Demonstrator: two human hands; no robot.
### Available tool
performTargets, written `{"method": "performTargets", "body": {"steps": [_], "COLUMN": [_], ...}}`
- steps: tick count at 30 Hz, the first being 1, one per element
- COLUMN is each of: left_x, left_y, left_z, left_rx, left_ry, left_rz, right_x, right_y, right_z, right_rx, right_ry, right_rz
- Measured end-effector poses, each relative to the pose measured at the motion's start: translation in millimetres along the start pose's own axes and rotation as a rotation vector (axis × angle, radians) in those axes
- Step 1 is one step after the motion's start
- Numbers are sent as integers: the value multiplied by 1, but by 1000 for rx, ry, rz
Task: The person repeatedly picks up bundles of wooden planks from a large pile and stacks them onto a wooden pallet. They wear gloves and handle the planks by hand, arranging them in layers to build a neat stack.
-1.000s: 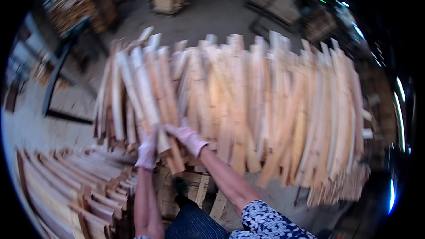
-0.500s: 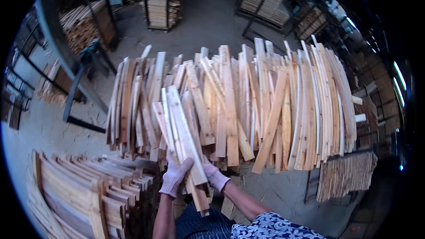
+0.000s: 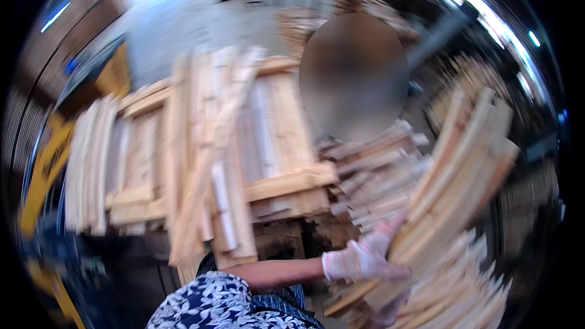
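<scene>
My left arm, in a blue and white flowered sleeve, reaches rightward across the lower middle. My left hand [image 3: 362, 259], in a pale knitted glove, is closed on a bundle of wooden boards [image 3: 460, 192]. The bundle is tilted up toward the right, its near ends low beside the glove. Beneath these ends, part of my right hand [image 3: 393, 309] shows, gloved too and blurred; the boards hide most of it, and its fingers cannot be made out. More loose boards [image 3: 451, 289] lie below the bundle at the lower right.
At the left stands a stack with a wooden frame [image 3: 292, 181] and loose slats [image 3: 204, 140] lying across it. Rough board ends [image 3: 384, 170] are piled right of centre. A yellow metal part [image 3: 46, 173] rises at the far left. A round blurred patch covers part of the background.
The view has swung sharply left, and the board pile once ahead appears at the lower right. Both hands and the boards have shifted from the lower middle to the right.
</scene>
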State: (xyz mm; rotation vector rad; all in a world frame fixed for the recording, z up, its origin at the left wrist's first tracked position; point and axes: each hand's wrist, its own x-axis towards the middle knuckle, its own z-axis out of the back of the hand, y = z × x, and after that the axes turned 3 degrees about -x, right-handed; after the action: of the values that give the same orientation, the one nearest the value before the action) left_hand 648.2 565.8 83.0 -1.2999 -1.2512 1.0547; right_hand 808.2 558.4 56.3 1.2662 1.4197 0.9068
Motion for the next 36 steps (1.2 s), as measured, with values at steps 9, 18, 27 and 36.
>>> {"method": "performTargets", "body": {"steps": [9,18,27,36], "left_x": [-104,-281,-414,-403], "left_y": [-108,-149,-125,-67], "left_z": [85,236,408,452], "left_rx": [140,-128,625,440], "left_ry": [-504,-839,-862,-856], "left_rz": [-110,-93,735,382], "right_x": [-53,-159,-228,-143], "right_y": [61,27,-118,-193], "right_z": [-187,-333,-492,-463], "right_rx": [36,-273,-1016,-1437], "right_ry": [431,917,1040,783], "right_rz": [-50,-161,174,498]}}
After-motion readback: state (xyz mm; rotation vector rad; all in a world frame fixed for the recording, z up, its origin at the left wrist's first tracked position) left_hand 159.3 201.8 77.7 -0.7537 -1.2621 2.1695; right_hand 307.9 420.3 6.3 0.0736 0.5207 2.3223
